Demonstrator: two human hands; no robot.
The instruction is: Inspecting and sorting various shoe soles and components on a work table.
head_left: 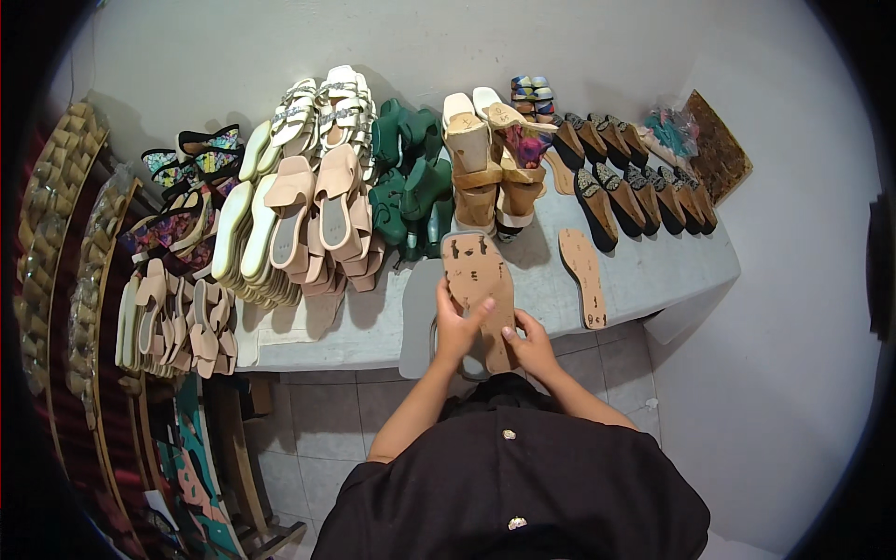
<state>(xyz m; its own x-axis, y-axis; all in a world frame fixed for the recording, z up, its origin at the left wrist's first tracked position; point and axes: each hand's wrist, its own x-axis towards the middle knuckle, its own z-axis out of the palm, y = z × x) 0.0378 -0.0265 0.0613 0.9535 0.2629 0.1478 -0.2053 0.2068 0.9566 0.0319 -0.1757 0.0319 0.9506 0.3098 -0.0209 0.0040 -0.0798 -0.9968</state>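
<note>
Left hand (456,329) and right hand (530,345) both gripping tan sole (474,266) with dark patches. Second sole (583,278) lying on counter (658,273), right of hands.

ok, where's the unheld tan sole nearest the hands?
Head view, right of centre: the tan sole lies on the table near its front edge, right of the right hand, in front of the black shoes.
</note>
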